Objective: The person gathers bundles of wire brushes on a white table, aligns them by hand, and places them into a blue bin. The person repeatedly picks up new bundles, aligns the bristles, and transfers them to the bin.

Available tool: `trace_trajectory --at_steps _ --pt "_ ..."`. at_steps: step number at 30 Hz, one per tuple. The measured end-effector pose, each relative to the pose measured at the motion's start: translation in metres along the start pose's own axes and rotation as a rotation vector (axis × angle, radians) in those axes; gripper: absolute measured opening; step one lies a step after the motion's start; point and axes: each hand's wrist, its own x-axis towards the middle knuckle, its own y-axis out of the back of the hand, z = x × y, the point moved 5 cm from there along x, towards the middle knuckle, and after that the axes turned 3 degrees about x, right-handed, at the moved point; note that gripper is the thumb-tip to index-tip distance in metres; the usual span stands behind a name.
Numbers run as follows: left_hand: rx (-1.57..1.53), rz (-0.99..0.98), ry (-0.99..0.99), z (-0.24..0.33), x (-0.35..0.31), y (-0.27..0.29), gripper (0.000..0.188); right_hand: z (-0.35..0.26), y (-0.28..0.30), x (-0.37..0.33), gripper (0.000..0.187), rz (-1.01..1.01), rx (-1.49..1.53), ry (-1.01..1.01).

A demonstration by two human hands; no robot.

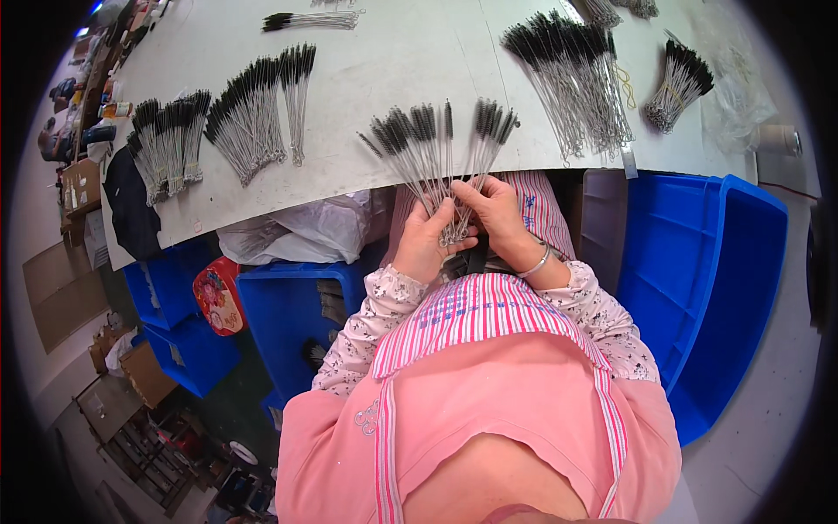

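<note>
Fanned out before me is a bunch of thin wire brushes (410,131) with black bristle heads and looped wire ends. My left hand (426,237) is closed round the lower stems, its thumb lying across them. At the right side of the fan, my right hand (494,208) pinches a smaller group of brushes (493,122) between thumb and fingers. A gap separates the two groups at the bristle heads. The loops point down near my left fingers, below the table's front edge.
On the white table (384,61) lie brush piles at left (249,113) and right (567,79), plus a tied bundle (679,86). Blue bins (698,288) stand at my right and left (288,297). A white plastic bag (305,231) hangs by the table edge.
</note>
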Motion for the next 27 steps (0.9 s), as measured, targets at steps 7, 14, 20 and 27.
trace_trajectory --at_steps 7,14,20,27 --pt "0.074 0.022 0.016 -0.005 0.003 0.005 0.028 0.000 -0.007 -0.003 0.018 -0.078 0.050 -0.091" --pt "-0.042 0.053 0.047 -0.003 0.001 0.005 0.023 -0.001 -0.008 -0.004 0.011 -0.037 0.130 -0.118" --pt "0.009 0.063 -0.016 -0.001 0.001 0.002 0.025 0.008 -0.006 0.001 0.011 -0.063 0.244 -0.093" --pt "0.081 0.077 -0.034 -0.001 0.000 0.000 0.026 0.006 -0.012 0.002 0.010 -0.073 0.133 -0.074"
